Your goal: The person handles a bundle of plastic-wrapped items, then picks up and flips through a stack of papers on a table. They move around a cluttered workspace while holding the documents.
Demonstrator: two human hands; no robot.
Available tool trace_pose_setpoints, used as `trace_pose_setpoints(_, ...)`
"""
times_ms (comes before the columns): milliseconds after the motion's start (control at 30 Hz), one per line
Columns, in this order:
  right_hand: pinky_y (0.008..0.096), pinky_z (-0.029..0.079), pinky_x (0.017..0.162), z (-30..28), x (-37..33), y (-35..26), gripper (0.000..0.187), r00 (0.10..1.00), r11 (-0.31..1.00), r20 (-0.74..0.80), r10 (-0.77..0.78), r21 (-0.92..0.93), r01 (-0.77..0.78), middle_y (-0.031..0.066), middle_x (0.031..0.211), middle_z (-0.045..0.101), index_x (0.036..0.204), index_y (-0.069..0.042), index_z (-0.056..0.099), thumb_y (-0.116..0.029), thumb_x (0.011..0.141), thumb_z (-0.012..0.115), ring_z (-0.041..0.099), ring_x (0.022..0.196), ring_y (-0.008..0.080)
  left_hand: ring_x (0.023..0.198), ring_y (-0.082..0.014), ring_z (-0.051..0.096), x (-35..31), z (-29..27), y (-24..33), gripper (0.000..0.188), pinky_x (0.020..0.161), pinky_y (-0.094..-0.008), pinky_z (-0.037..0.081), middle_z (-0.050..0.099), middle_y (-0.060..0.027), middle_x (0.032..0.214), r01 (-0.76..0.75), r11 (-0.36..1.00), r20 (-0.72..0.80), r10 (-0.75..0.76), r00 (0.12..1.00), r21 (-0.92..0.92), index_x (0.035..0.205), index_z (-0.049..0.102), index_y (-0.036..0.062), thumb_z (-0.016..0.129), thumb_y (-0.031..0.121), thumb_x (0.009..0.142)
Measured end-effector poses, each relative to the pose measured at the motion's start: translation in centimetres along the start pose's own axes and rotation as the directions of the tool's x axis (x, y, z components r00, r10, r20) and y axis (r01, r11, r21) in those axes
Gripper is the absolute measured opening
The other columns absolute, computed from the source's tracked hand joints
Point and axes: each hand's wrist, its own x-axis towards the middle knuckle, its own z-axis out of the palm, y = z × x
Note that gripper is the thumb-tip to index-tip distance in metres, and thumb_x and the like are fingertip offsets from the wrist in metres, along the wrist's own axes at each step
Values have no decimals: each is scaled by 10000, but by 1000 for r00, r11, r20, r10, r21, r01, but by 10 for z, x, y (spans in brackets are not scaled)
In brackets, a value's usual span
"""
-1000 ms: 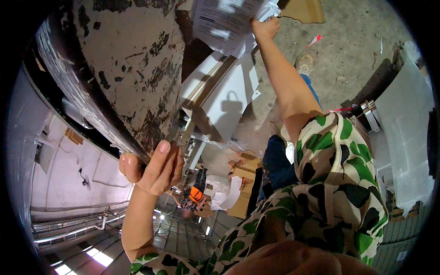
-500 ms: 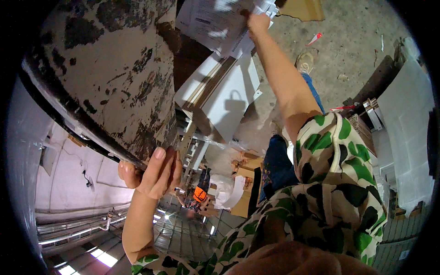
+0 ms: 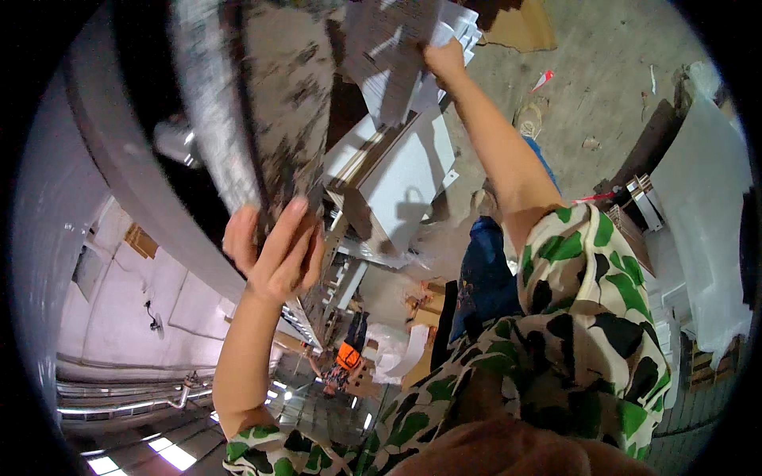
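In the upper left stands a large worn panel, beige with dark scuffs and a thick pale edge, blurred by motion. My left hand is closed on its lower edge, thumb and fingers on opposite sides. At the top centre my right hand grips printed paper sheets, fingers partly hidden behind them. White folded pieces jut out just beyond that hand. Below the sheets lie white boards with brown edges, a shadow falling across them.
Dark space shows behind the panel, beside a grey curved surface. A cardboard piece and a red-and-white scrap lie on the concrete floor. Plastic-wrapped goods stand at the right. Another person in an orange vest is farther off.
The panel has swung to the right and turned more edge-on, my left hand moving with it. Dark space behind it has come into view. My right hand still holds the sheets, shifted slightly.
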Motion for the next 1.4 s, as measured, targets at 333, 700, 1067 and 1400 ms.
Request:
trace_pose_setpoints(333,325,483,750,-273,-153,-143,361,986,966,164,-41,258,-2,77,945,626,1054,-1,569,-45,712,674,603,829,197,1213,-290,394,-9,-24,6,138,968,-411,323,541,-21,1206,6,998,-98,-12,995,-60,766,619,49,667,94,645)
trace_pose_setpoints(700,350,474,811,-405,-381,-297,493,836,863,258,-485,296,409,106,1031,589,1173,28,467,-64,708,601,587,924,231,1135,-232,476,37,5,134,532,943,-373,371,541,-99,1178,277,149,133,-607,783,-949,1095,551,68,532,525,822)
trace_pose_setpoints(1067,366,499,804,-438,-340,-372,553,789,792,484,-378,611,5,180,1065,561,1180,57,432,-174,704,594,582,919,280,1175,-262,438,68,-140,229,933,950,-374,393,412,-145,1321,-142,-741,-104,-98,990,-657,1367,296,73,404,743,727)
trace_pose_setpoints(1400,355,458,841,-393,-267,-334,547,726,915,620,-296,402,31,180,1116,539,1213,53,419,-230,775,584,557,976,265,1014,-301,563,35,-127,203,731,873,-381,464,526,-199,1176,81,-788,224,-73,972,-610,1281,367,-42,613,224,645)
